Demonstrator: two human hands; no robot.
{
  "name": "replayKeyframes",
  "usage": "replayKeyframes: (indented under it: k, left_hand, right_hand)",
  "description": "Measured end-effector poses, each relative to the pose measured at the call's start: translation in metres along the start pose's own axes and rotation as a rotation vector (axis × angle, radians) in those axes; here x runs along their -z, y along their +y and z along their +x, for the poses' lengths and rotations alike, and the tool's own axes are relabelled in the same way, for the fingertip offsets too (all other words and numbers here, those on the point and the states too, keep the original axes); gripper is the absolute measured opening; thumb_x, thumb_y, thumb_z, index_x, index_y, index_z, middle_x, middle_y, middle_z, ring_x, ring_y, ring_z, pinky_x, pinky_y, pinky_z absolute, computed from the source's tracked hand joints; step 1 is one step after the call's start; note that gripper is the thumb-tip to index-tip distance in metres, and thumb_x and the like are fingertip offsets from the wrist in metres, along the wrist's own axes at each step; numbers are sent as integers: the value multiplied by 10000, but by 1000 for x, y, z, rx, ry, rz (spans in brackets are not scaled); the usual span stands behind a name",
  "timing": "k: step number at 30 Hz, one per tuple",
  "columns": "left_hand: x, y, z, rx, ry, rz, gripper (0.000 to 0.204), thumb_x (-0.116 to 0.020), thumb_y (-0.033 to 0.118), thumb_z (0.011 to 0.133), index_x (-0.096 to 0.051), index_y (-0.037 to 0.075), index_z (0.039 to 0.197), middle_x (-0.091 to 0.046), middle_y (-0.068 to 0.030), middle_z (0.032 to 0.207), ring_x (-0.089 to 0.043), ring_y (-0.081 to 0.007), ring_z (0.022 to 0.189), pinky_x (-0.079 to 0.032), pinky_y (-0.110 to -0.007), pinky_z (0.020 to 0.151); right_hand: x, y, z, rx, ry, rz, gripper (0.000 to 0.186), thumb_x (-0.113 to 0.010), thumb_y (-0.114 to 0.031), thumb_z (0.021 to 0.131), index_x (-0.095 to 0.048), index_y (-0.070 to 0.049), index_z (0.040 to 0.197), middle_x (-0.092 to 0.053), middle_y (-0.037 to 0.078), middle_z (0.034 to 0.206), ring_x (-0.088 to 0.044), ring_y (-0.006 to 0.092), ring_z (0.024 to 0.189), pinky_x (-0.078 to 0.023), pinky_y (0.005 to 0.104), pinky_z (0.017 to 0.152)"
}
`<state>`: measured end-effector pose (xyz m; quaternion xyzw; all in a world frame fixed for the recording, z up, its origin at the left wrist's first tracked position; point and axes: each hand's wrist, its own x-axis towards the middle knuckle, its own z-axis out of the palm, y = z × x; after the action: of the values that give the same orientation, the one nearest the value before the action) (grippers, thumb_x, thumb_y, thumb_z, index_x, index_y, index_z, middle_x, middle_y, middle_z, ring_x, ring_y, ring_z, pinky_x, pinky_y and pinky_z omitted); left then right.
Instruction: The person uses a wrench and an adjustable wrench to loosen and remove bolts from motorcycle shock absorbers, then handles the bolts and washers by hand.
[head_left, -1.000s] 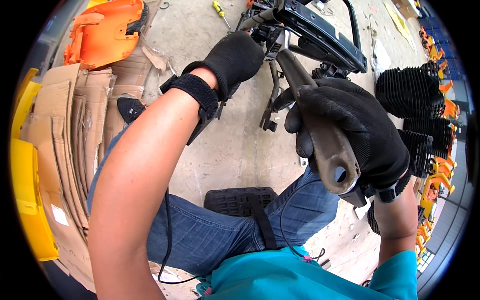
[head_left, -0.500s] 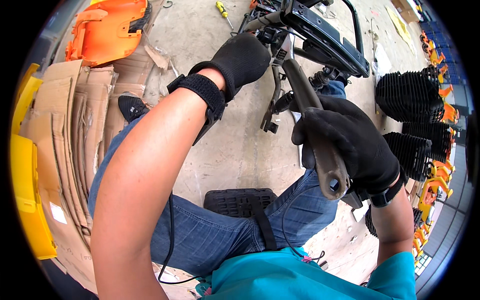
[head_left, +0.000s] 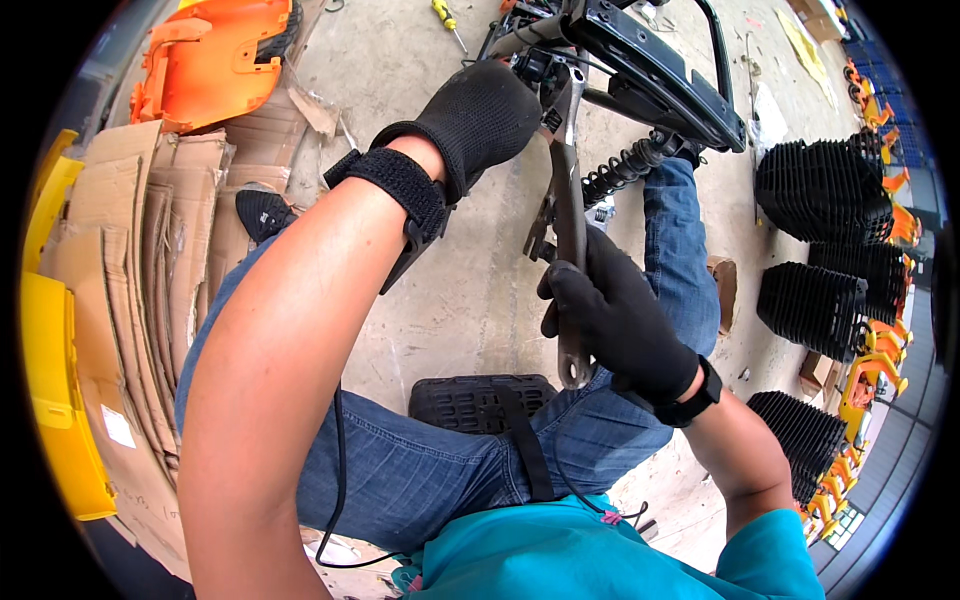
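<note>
My right hand [head_left: 625,320], in a black glove, is closed round the handle of a large grey adjustable wrench [head_left: 570,190]. Its jaw end points away from me and meets the parts beside my left hand; whether it grips a nut I cannot tell. My left hand [head_left: 488,122], also gloved, is curled against the black metal vehicle frame [head_left: 655,65] at the joint left of the jaw. Its fingertips and what they hold are hidden. Just right of the wrench a coil-spring shock absorber [head_left: 620,172] slants down from the frame.
Flattened cardboard [head_left: 110,290] is stacked at the left, with an orange plastic panel [head_left: 210,70] beyond it. A yellow-handled screwdriver [head_left: 446,20] lies on the floor at the far side. Stacked black ribbed baskets [head_left: 825,190] line the right side. A black pad [head_left: 475,403] lies between my legs.
My right hand has swung the wrench handle leftward and turned it edge-on, its jaw now up among the frame parts. The shock absorber has come into fuller view. My left hand has stayed nearly still.
</note>
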<state>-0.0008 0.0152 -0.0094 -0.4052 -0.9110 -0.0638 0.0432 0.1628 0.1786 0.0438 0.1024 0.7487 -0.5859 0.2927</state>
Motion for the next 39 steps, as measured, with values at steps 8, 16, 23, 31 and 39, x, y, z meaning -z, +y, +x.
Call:
replayKeyframes:
  k: [8,16,23,31,39]
  left_hand:
    - [-13,-6,-2,-86,102,75,81,-713,80,756,-673,22,793,-668,-179,750,-682,-327,798,-564,-391,739]
    - [-10,-4,-2,-82,71,45,86,-732,86,726,-674,32,760,-671,-166,737,-684,-318,772,-560,-380,726]
    - [7,1,2,-15,-41,-69,250,-556,193,912,-725,8,913,-707,-176,811,-712,-292,755,-585,-394,734]
    - [-9,-7,0,-82,46,3,174,-608,126,842,-733,6,825,-697,-188,775,-706,-313,749,-577,-404,728]
    - [-4,-4,1,-29,46,-73,233,-550,102,859,-753,-2,812,-706,-211,794,-713,-329,732,-579,-422,710]
  right_hand:
    - [-13,-6,8,-35,41,-11,272,-466,-232,1008,-444,21,1106,-582,109,806,-655,168,661,-549,334,616]
    - [-30,-12,10,-14,113,-67,276,-484,-189,996,-443,49,1129,-593,124,758,-654,187,643,-548,353,600]
    - [-32,-11,11,10,144,-78,257,-484,-194,1004,-450,47,1088,-591,116,710,-647,186,585,-542,340,563]
    - [-31,-1,14,27,136,-128,257,-494,-179,998,-442,51,1100,-590,133,709,-643,197,580,-538,360,557]
    - [-41,14,17,-4,205,-111,306,-484,-159,997,-411,70,1186,-619,144,710,-664,219,605,-547,365,576]
